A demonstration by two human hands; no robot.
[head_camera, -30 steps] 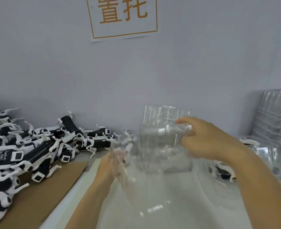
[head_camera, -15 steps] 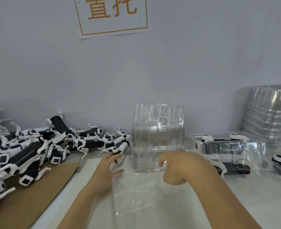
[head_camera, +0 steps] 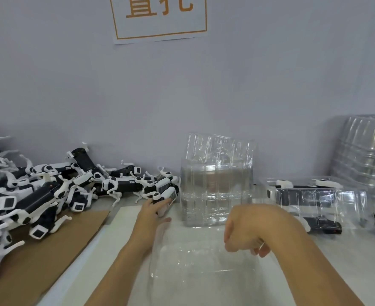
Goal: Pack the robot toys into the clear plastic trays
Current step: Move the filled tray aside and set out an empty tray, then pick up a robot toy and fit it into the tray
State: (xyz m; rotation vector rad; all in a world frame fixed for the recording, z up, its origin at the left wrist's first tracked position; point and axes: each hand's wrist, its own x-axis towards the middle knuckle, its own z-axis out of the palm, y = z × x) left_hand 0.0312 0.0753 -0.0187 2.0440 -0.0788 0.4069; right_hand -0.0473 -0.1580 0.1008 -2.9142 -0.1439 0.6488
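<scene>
On the white table (head_camera: pixel 124 219) before us: an empty clear tray (head_camera: pixel 202 268) lies flat between our two forearms, ready to receive a toy.
Left hand (head_camera: pixel 153 215): it reaches to the nearest robot toy (head_camera: pixel 166 194) at the right edge of the pile; the fingertips touch or begin to close on it, but we cannot tell if the grasp is already firm, because the fingers cover the contact.
Right hand (head_camera: pixel 246 230): it hangs over the far rim of the empty tray with fingers curled loosely; it seems to carry nothing, though the clear plastic under it makes this hard to judge.
Robot toys: the pile (head_camera: pixel 49 191) sits on brown cardboard (head_camera: pixel 40 257) at the left, legs tangled together.
Tray supply: a stack of clear trays (head_camera: pixel 217 182) stands upright against the wall, just behind the empty one.
Packed work: one closed tray with a toy (head_camera: pixel 314 195) lies at the right, beside a tall stack of more trays (head_camera: pixel 367 151).
Good way for this step: we should take the toy by its black body, not by a thin white leg, and lift it straight so its legs do not drag a neighbour.
Other hand: we would press the tray rim lightly with the right one, since such thin plastic probably slides.
Placing: we should turn the toy to match the moulded shape before we push it down.
</scene>
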